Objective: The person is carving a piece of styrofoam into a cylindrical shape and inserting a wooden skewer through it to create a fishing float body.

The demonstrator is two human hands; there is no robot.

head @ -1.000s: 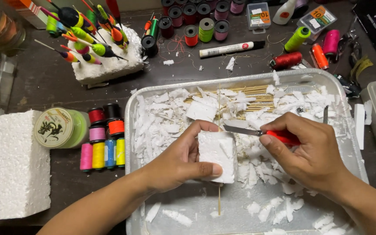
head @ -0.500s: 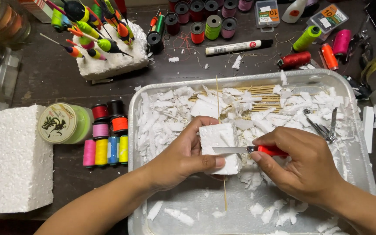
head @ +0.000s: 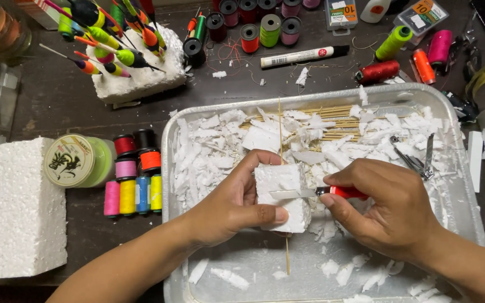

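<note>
While left hand (head: 237,205) grips foam block (head: 283,196), right hand (head: 391,210) clamps knife (head: 315,192), blade pointing left, lying crosswise.

Not much packaging here tbh. Well up and to the right of the right hand's fingers (head: 360,178), at the top edge, sit two small clear packets: one with a pale card inside (head: 342,11), and one with an orange round sticker (head: 422,13). The white marker (head: 304,55) straight above the fingers has a barcode label. Far left of the left hand's fingers (head: 254,168) there's a green line spool with a round cream label (head: 69,160) with black and red print.
</note>
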